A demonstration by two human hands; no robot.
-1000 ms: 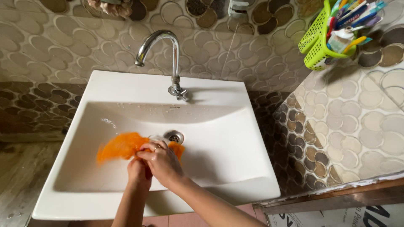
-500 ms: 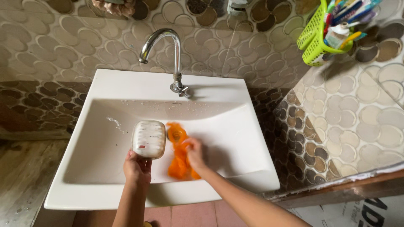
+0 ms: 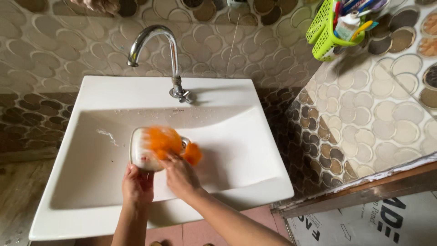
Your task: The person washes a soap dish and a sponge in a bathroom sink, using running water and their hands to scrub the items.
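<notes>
The left hand (image 3: 136,184) grips a white container (image 3: 141,152) over the sink (image 3: 236,136), catching drips. The right hand (image 3: 181,175) presses an orange cloth (image 3: 166,141) against it.

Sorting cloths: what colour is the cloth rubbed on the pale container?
Orange cloth, clearest in the head view.

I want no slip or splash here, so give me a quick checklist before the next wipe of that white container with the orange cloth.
1. Left hand has the white container by its lower edge: ok.
2. Right hand presses the orange cloth on it: ok.
3. Container is over the sink basin: ok.
4. Tap shows no running water: ok.
5. Firmness of the grip: cannot tell, picture blurred.
</notes>
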